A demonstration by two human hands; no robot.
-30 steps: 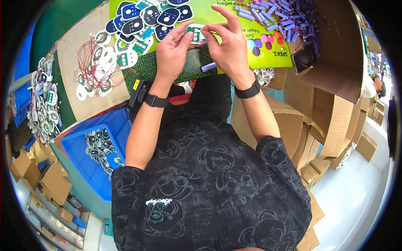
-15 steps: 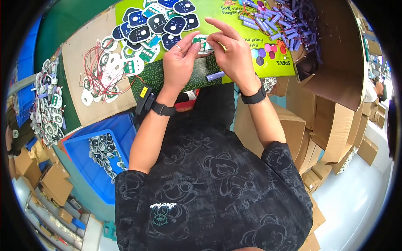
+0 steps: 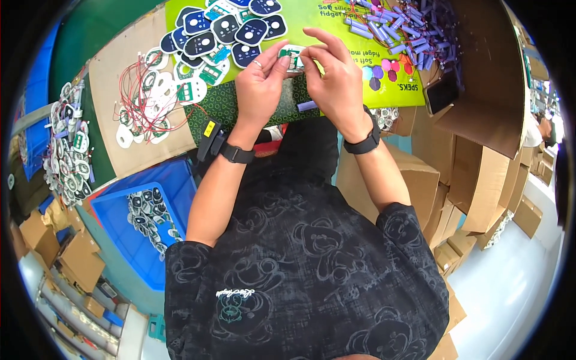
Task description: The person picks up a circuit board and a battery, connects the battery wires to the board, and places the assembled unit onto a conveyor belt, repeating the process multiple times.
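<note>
Between my hands, over the green mat (image 3: 222, 105), is a small white-edged green circuit board (image 3: 292, 57). My left hand (image 3: 261, 84) pinches its left side between thumb and fingers. At the board's right edge, the thumb and index finger of my right hand (image 3: 333, 77) close together, with another finger stretched out above. Any small piece in that pinch is hidden. A purple cylindrical battery (image 3: 306, 106) lies just below my right hand, at the near table edge. Left of the board is a pile of dark blue rounded panels (image 3: 225, 30), with white-and-green boards among them.
White rings with tangled red wires (image 3: 157, 99) lie on cardboard at left. Many purple batteries (image 3: 408, 30) are heaped at the back right beside a tall cardboard box (image 3: 489, 78). A black phone (image 3: 441, 95) leans near it. A blue bin (image 3: 123, 237) holding boards stands lower left.
The board has shifted slightly right and up with my hands. My right hand's raised finger has bent inward a little. The view has also moved slightly.
</note>
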